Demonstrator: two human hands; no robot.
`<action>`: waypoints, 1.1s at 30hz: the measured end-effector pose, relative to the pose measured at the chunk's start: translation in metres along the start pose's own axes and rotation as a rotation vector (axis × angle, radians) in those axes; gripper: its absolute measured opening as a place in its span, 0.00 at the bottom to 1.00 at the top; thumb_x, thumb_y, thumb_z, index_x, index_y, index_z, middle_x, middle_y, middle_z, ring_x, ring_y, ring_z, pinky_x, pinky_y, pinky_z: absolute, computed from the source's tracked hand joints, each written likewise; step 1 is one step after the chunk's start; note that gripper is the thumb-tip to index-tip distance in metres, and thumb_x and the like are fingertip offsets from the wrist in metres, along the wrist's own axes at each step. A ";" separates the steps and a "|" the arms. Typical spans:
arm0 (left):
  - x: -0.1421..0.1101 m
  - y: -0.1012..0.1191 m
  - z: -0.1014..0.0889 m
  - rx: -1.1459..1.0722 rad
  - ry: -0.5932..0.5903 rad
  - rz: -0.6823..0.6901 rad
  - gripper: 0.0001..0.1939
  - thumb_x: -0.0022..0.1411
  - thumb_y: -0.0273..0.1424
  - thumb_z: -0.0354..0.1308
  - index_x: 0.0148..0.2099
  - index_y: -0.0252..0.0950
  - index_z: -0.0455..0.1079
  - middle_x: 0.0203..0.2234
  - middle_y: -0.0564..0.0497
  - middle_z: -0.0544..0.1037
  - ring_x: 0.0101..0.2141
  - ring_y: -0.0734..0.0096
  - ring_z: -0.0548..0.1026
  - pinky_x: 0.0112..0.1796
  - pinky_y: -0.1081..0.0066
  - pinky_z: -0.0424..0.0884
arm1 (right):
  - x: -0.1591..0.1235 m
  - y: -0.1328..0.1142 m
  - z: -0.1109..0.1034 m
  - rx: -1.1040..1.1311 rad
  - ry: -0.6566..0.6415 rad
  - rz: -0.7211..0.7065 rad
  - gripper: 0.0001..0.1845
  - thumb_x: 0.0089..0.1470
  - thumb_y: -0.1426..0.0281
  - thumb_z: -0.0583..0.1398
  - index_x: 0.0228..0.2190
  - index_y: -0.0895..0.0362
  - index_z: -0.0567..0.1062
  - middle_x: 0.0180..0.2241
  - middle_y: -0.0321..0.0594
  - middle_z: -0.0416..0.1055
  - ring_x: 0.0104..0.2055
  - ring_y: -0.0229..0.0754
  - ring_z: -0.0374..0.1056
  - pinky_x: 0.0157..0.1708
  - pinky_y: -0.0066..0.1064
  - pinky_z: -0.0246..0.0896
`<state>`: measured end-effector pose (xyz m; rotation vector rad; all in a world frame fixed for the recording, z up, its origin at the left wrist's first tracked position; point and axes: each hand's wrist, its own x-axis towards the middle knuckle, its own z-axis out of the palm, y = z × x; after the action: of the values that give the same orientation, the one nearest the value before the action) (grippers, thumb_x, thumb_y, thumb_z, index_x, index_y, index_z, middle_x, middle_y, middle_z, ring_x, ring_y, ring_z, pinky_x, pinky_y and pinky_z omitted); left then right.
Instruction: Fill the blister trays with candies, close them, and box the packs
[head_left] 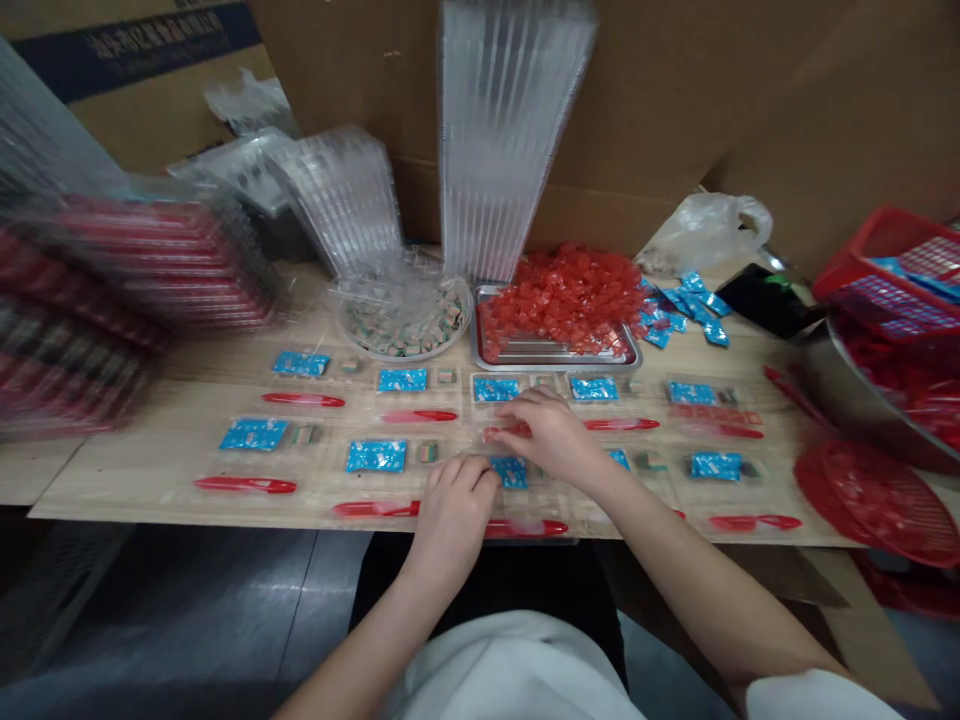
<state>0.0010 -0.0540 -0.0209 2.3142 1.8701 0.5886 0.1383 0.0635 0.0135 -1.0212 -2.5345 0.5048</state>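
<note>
Right fingers (525,405): bent and fairly narrow above a clear tray in the middle of the bench (169,450), with a red piece (490,434) at the thumb side; whether it is pinched or only touched, one cannot tell.
Left fingers (475,470): curled close together at the left edge of the near middle blue packet (511,472); whether they grip anything is hidden. They seem placed there to steady the tray.
Red piece: just beside the right thumb, beyond the left fingers and the near middle blue packet.
Red slender items: one (529,528) lies on the person's side of that packet, near the left hand; others lie lengthwise in the trays around.
Clear trays: spread flat in two rows, probably so that each stays open within reach; most show a blue packet beside a small striped block (427,453).
Metal tray (559,368): beyond the right hand, heaped with red wrapped pieces (574,285), likely to keep them together.
Round dish (346,342): left of it, holding more striped blocks.
Tall stack of clear plastic (510,140): upright behind both.
Loose blue packets (694,300): right of the red heap.
</note>
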 end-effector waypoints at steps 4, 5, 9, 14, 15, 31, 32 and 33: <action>0.001 0.000 -0.001 -0.003 -0.007 0.020 0.04 0.61 0.27 0.54 0.40 0.37 0.69 0.39 0.51 0.73 0.41 0.64 0.68 0.42 0.63 0.63 | 0.003 -0.005 0.000 -0.056 -0.042 -0.070 0.06 0.52 0.68 0.61 0.27 0.57 0.77 0.29 0.39 0.73 0.38 0.42 0.63 0.42 0.35 0.55; 0.002 0.000 -0.001 -0.003 -0.006 0.026 0.04 0.61 0.27 0.54 0.40 0.37 0.69 0.38 0.51 0.73 0.40 0.64 0.68 0.42 0.63 0.64 | 0.003 -0.008 0.000 -0.085 -0.045 -0.094 0.05 0.53 0.69 0.61 0.27 0.57 0.76 0.29 0.39 0.73 0.39 0.43 0.62 0.43 0.35 0.54; 0.003 -0.002 0.000 -0.005 0.010 0.037 0.04 0.61 0.26 0.55 0.39 0.36 0.69 0.37 0.50 0.73 0.39 0.64 0.69 0.40 0.63 0.64 | 0.003 -0.018 0.004 -0.232 -0.041 -0.137 0.06 0.54 0.73 0.58 0.26 0.58 0.74 0.28 0.40 0.72 0.38 0.44 0.61 0.44 0.37 0.52; 0.003 -0.001 0.000 -0.009 0.023 0.030 0.04 0.61 0.26 0.54 0.38 0.35 0.69 0.37 0.49 0.73 0.38 0.64 0.69 0.40 0.63 0.65 | -0.003 -0.015 0.006 -0.258 0.032 -0.001 0.06 0.51 0.71 0.61 0.24 0.58 0.75 0.31 0.42 0.72 0.41 0.46 0.60 0.46 0.39 0.53; 0.004 -0.001 0.000 -0.009 0.025 0.035 0.04 0.61 0.26 0.54 0.38 0.35 0.69 0.37 0.49 0.73 0.38 0.64 0.69 0.39 0.63 0.65 | -0.004 -0.014 0.007 -0.262 0.044 0.010 0.06 0.50 0.70 0.61 0.24 0.57 0.75 0.33 0.42 0.72 0.43 0.47 0.59 0.47 0.40 0.53; 0.006 0.001 -0.002 0.060 -0.014 0.067 0.05 0.61 0.25 0.53 0.39 0.34 0.69 0.36 0.48 0.73 0.39 0.63 0.69 0.40 0.63 0.67 | 0.003 -0.016 -0.003 -0.260 -0.123 -0.142 0.07 0.55 0.72 0.57 0.29 0.59 0.76 0.30 0.43 0.73 0.40 0.46 0.62 0.45 0.39 0.53; 0.006 0.001 -0.001 0.059 -0.008 0.070 0.05 0.61 0.25 0.53 0.39 0.34 0.69 0.36 0.48 0.73 0.39 0.63 0.69 0.40 0.62 0.67 | 0.005 -0.019 -0.001 -0.307 -0.140 -0.149 0.08 0.54 0.73 0.57 0.28 0.60 0.76 0.30 0.44 0.72 0.39 0.47 0.62 0.45 0.40 0.53; 0.006 0.001 -0.001 0.058 -0.004 0.073 0.06 0.61 0.25 0.53 0.39 0.34 0.70 0.36 0.48 0.73 0.39 0.63 0.69 0.40 0.62 0.67 | 0.007 -0.022 0.001 -0.346 -0.154 -0.155 0.08 0.54 0.74 0.57 0.27 0.60 0.75 0.30 0.45 0.72 0.40 0.48 0.62 0.45 0.40 0.53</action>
<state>0.0025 -0.0485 -0.0186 2.4278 1.8318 0.5446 0.1204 0.0538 0.0238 -0.9156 -2.8781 0.1040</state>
